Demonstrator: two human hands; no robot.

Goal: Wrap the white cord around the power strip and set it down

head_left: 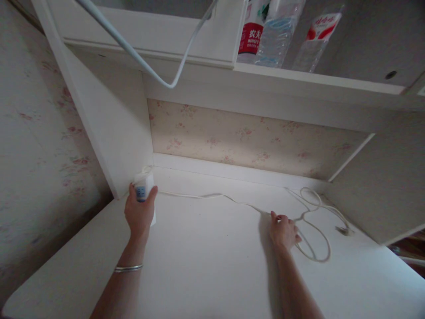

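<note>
Clearly, the left hand (139,212) grips a white power strip (149,182) on the desktop (206,266) — thumb and fingers on opposite sides. Well right of the strip, the right hand (283,229) pinches a pale cord (199,196); farther right of the strip — loose loops and a plug (345,231).

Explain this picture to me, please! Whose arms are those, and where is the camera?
There is no robot here. Those are a person's own bare arms, and the camera sits on that person's head, looking forward and down.

The left hand grips a white block with a blue patch, at the back left of a white desktop. The right hand pinches a thin pale cord between its fingertips. On the right, the cord lies in loose loops, with what looks like a plug at its end. Above, plastic bottles stand on a shelf.
</note>
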